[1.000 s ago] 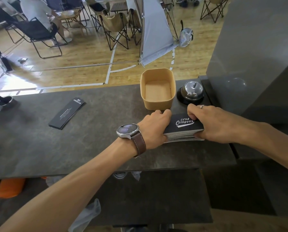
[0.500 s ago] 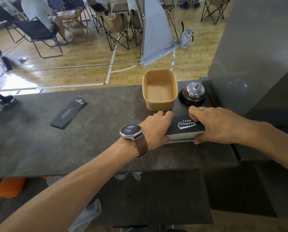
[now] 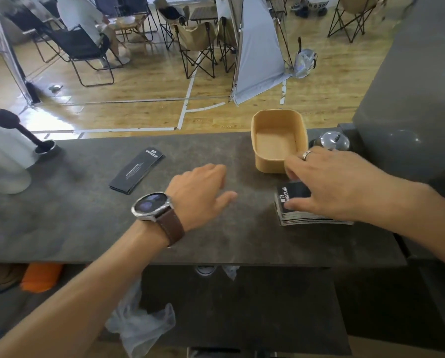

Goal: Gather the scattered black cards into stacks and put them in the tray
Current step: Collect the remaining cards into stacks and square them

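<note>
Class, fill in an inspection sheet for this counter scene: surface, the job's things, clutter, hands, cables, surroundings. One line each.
Surface: dark stone-look counter.
Job's things: stack of black cards near the tan tray, which holds no cards; folded black leaflet lies apart, to the left.
Clutter: call bell beside the tray; brush in a holder at far left.
Hands: right hand rests on the stack; left hand hovers open, holding nothing.
Cables: nothing seen.
Surroundings: folding chairs on a wooden floor; a seated person.

A camping club's reception: a service bell point(image 3: 333, 142) on the bench point(image 3: 87, 215), with folding camp chairs point(image 3: 195, 45) at twelve o'clock.
</note>
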Demonstrator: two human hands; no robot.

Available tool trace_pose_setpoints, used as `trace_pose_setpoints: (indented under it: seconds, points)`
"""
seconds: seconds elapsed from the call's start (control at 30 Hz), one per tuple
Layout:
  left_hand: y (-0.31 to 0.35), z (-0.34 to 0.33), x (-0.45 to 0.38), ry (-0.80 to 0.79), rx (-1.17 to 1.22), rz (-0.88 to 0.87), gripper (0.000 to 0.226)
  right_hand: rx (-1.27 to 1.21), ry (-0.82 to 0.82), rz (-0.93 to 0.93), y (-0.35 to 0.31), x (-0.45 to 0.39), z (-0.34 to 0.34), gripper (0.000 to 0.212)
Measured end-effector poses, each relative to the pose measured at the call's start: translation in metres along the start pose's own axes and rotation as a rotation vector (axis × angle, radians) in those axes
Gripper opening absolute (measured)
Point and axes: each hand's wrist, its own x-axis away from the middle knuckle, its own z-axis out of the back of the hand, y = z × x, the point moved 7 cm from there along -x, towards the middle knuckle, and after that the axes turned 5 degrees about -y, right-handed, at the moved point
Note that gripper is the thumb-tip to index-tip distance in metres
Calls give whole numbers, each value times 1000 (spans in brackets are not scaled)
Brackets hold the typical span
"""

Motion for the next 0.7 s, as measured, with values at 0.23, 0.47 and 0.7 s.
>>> trace_pose_setpoints:
  seconds: [0.23, 0.47, 0.7]
  points:
    - [-177, -17, 23, 48, -89, 403, 28, -109, 11, 115, -110, -84, -7, 34]
    - [-237, -31, 20, 39, -112, 405, 50, -178, -71, 56, -190, -166, -30, 34]
    - [-242, -35, 5, 20, 44, 262, 46, -164, -88, -68, -219, -181, -38, 40]
